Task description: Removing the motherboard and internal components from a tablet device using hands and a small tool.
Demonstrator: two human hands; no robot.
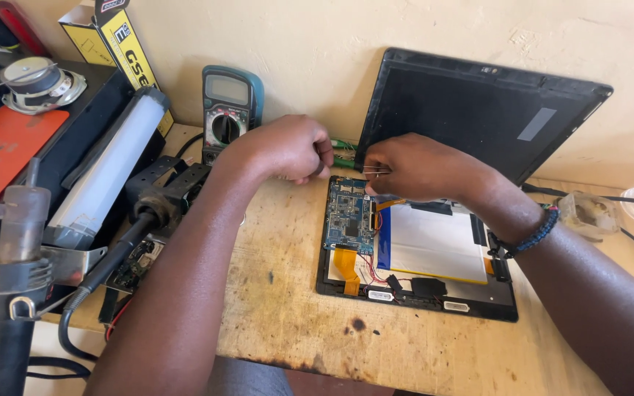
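An opened tablet (420, 293) lies on the wooden bench, showing a blue circuit board (348, 218), a white flat battery (434, 242), an orange ribbon cable and thin red wires. Its black back cover (478, 110) leans upright against the wall. My right hand (412, 167) hovers over the top edge of the board and pinches thin metal tweezers or wires between its fingers. My left hand (291, 147) is closed just to the left of it, near a green-tipped item (344, 154); what it holds is hidden.
A teal multimeter (229, 110) stands against the wall. At left are a hot-air tool in a holder (9, 249), a white tube lamp (111, 165), a small speaker (38, 81), a yellow box (122, 44) and a black cable (632, 202) at right.
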